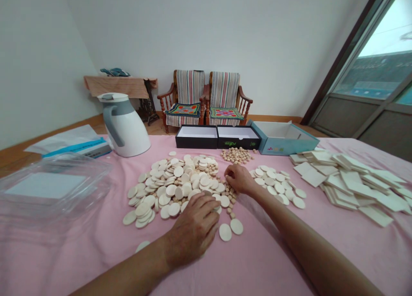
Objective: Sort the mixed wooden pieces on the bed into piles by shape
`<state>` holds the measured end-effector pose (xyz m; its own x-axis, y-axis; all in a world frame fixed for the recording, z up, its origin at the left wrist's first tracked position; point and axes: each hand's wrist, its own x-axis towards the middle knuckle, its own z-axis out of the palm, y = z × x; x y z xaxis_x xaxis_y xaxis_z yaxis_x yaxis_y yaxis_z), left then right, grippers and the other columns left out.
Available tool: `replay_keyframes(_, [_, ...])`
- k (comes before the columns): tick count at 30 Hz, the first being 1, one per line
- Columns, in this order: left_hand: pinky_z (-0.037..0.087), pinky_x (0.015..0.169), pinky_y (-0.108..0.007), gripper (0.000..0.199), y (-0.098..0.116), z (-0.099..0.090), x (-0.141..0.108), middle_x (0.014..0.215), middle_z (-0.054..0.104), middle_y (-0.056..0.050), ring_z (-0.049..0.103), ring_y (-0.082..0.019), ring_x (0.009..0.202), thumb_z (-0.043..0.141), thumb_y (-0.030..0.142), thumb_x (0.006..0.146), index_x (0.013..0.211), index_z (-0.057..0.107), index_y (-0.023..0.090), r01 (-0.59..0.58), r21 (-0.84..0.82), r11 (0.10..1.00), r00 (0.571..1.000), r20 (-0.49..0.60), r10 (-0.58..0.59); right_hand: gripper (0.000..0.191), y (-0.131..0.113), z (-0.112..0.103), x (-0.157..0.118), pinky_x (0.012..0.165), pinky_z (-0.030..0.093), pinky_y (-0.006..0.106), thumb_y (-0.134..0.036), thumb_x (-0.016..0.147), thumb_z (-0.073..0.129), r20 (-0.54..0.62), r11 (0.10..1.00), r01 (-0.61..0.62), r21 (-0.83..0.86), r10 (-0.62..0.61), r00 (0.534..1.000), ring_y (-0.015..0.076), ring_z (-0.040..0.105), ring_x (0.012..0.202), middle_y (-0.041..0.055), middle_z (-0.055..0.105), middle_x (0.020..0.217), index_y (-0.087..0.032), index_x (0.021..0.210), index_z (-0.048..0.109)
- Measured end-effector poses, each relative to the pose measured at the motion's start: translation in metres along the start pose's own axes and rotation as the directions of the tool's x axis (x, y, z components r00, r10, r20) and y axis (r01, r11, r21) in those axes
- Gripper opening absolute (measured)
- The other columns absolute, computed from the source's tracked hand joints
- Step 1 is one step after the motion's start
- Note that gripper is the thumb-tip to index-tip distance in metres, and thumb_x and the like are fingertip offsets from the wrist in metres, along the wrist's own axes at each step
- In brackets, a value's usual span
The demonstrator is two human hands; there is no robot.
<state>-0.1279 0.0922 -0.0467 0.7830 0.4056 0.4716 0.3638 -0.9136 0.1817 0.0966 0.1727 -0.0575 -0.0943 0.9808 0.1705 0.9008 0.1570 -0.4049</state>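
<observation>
A heap of round pale wooden discs [178, 171] lies at the middle of the pink-covered table, with small wooden beads [231, 197] mixed in along its right side. My left hand [195, 225] rests at the heap's near edge, fingers stretched out over the discs; its fingertips touch some of them. To its right, my right hand [238, 178] is bent down among the beads, fingers curled together; whatever is in them is hidden. Two loose discs [236, 226] lie in front of the heap. Beyond my right hand is a separate group of beads [237, 155].
A smaller disc pile [278, 185] and stacked wooden squares [357, 180] lie on the right. Behind stand two black boxes [197, 142] and a blue box [283, 145]. On the left are a white jug [130, 130] and a clear plastic container [58, 188].
</observation>
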Motion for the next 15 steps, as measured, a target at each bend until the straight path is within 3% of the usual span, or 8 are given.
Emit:
replay_keyframes(4, [0.035, 0.108, -0.044, 0.016, 0.000, -0.001, 0.000, 0.116, 0.062, -0.008, 0.052, -0.021, 0.114, 0.050, 0.015, 0.090, 0.101, 0.062, 0.016, 0.001, 0.003, 1.000, 1.000, -0.007, -0.001, 0.013, 0.006, -0.006, 0.002, 0.064, 0.039, 0.024, -0.011, 0.069, 0.052, -0.202, 0.999, -0.025, 0.026, 0.030, 0.979, 0.0142, 0.055, 0.070, 0.0041, 0.063, 0.076, -0.016, 0.075, 0.063])
replay_keyframes(8, [0.036, 0.107, -0.045, 0.015, 0.001, -0.001, 0.000, 0.116, 0.063, -0.007, 0.052, -0.022, 0.112, 0.050, 0.014, 0.089, 0.098, 0.062, 0.016, 0.002, -0.001, 1.000, 1.000, -0.006, -0.002, 0.011, 0.024, -0.020, 0.007, 0.064, 0.041, 0.026, -0.010, 0.066, 0.052, -0.349, 0.987, -0.153, 0.049, 0.160, 0.923, 0.0163, 0.055, 0.069, 0.0044, 0.061, 0.070, -0.016, 0.068, 0.061])
replay_keyframes(12, [0.036, 0.107, -0.044, 0.014, 0.001, -0.001, 0.001, 0.115, 0.063, -0.008, 0.052, -0.021, 0.113, 0.050, 0.014, 0.089, 0.098, 0.062, 0.016, 0.004, 0.000, 1.000, 1.000, -0.013, -0.004, 0.025, 0.041, -0.029, 0.010, 0.069, 0.045, 0.028, -0.010, 0.070, 0.049, -0.481, 0.984, -0.117, 0.136, 0.169, 0.860, 0.0168, 0.059, 0.074, 0.0079, 0.065, 0.087, -0.015, 0.087, 0.066])
replay_keyframes(13, [0.037, 0.107, -0.044, 0.014, 0.001, -0.002, 0.001, 0.114, 0.063, -0.008, 0.052, -0.021, 0.113, 0.050, 0.014, 0.089, 0.097, 0.062, 0.016, 0.002, -0.002, 1.000, 1.000, -0.014, -0.002, 0.027, 0.042, -0.029, 0.010, 0.070, 0.046, 0.028, -0.010, 0.071, 0.049, -0.493, 0.984, -0.081, 0.158, 0.150, 0.857, 0.0166, 0.060, 0.075, 0.0081, 0.066, 0.091, -0.015, 0.092, 0.066])
replay_keyframes(15, [0.037, 0.107, -0.044, 0.015, 0.001, -0.002, 0.001, 0.114, 0.063, -0.008, 0.053, -0.021, 0.112, 0.050, 0.014, 0.089, 0.098, 0.062, 0.016, -0.002, -0.004, 1.000, 1.000, -0.017, 0.002, 0.027, 0.040, -0.028, 0.009, 0.069, 0.046, 0.027, -0.011, 0.073, 0.048, -0.419, 0.982, -0.021, 0.190, 0.100, 0.902, 0.0157, 0.061, 0.074, 0.0067, 0.067, 0.088, -0.016, 0.091, 0.067])
